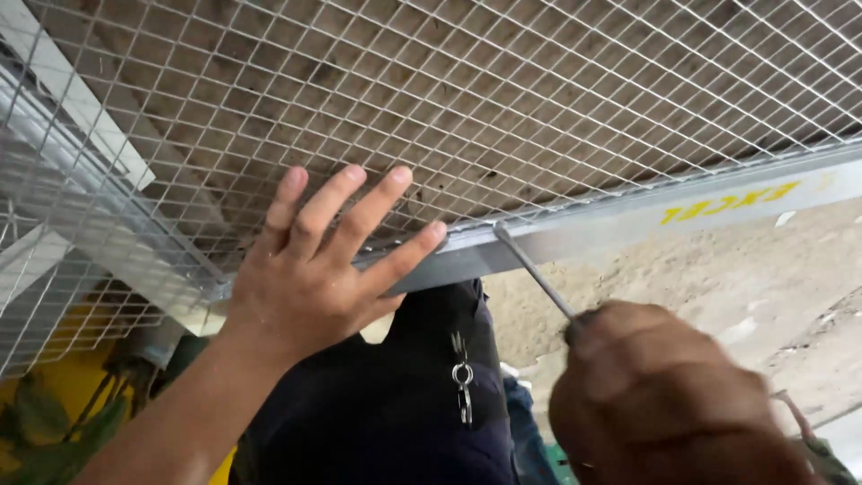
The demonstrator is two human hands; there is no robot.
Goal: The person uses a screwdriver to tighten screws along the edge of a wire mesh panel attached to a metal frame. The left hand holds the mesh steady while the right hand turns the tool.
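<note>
Right hand (664,395) fists a screwdriver (534,269); left hand (314,269) splays on mesh (449,90).

One head-worn camera looks steeply down, close over both hands, at wire mesh (503,99) and its metal frame (628,216).

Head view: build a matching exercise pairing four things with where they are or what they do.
1. left hand
2. right hand
3. thin metal screwdriver shaft
4. silver wire mesh panel

a. tip at the grey metal frame rail
b. spread flat on the mesh
c. fastened along the rail
d. gripping the tool's handle

Pairs: 1-b, 2-d, 3-a, 4-c
</note>
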